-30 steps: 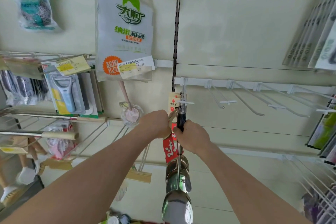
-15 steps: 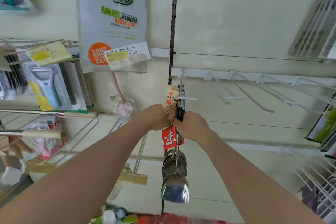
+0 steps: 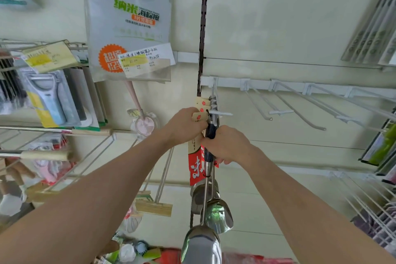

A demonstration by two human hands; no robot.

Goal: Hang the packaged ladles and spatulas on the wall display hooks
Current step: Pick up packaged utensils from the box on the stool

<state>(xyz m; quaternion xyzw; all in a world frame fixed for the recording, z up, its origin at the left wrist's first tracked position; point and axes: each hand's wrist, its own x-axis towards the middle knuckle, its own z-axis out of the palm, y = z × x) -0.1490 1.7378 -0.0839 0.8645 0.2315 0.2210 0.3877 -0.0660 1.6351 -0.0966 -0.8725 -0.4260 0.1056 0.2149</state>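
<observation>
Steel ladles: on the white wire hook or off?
Apparently on: the steel ladles bunch at the white wire hook, bowls hanging below. The right hand grips one handle; threaded or not, cannot tell.

A white sponge pack (image 3: 126,17) hangs on the wall, a handwritten price tag (image 3: 147,58) at its lower edge. Packaged peelers (image 3: 49,96) hang left of it, wooden-handled tools (image 3: 42,154) below them.
</observation>
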